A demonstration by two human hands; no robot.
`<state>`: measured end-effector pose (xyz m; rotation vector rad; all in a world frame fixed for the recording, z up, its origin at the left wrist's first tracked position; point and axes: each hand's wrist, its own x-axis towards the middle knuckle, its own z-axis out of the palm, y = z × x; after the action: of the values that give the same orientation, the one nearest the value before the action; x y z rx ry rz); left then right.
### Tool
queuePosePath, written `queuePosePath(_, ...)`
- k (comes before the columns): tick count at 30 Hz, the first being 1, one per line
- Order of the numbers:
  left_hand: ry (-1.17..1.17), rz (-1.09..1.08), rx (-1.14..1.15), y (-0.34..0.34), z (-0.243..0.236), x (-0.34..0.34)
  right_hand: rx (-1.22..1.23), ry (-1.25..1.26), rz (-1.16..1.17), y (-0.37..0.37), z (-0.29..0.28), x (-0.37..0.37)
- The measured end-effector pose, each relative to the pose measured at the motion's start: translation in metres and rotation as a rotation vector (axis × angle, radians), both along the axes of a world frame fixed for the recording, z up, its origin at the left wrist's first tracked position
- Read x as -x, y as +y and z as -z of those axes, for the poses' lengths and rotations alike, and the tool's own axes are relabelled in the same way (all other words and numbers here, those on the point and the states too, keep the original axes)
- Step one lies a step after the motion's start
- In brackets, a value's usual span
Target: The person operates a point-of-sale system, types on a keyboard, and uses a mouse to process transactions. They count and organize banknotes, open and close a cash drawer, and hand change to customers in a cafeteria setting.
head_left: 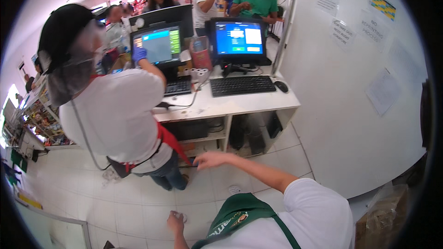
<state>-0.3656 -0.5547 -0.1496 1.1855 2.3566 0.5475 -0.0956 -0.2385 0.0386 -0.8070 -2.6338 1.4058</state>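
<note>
Hanging at the waist of a white-shirted co-worker [115, 106], a red apron [169, 138] ends just beside the person's right hand [211, 160], its fingers loosely extended around nothing visible. Lower down, the left hand [175, 221] is curled; whether it holds anything, I cannot tell. Beyond, a white counter [226, 105] bears two lit screens [239, 38], black keyboards [242, 85] and a mouse [281, 86].

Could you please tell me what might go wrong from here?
The right hand appears close to the co-worker's hanging red apron, so a finger could perhaps catch it; whether they touch is unclear. The mouse sits near the end of the white counter and might get knocked off. The small white paper rolls stand loose beside the keyboard and could tip over.
</note>
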Motion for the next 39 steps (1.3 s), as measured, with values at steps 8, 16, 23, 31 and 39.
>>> queuePosePath(8, -0.041, 0.252, -0.056, 0.181, 0.033, -0.197, -0.78, -0.039, 0.926, 0.204, -0.034, -0.351)
queuePosePath(16, -0.107, 0.641, -0.051, 0.307, -0.012, -0.318, -0.789, -0.281, 0.823, 0.301, 0.01, -0.48)
queuePosePath(23, -0.005, 0.831, 0.093, 0.334, -0.087, -0.34, -0.758, -0.018, 0.87, 0.31, 0.019, -0.482)
queuePosePath(31, 0.027, 0.777, 0.071, 0.307, -0.121, -0.361, -0.74, 0.05, 0.921, 0.311, 0.026, -0.481)
queuePosePath(39, -0.102, 0.581, -0.02, 0.278, -0.12, -0.398, -0.751, 0.097, 0.881, 0.315, 0.03, -0.484)
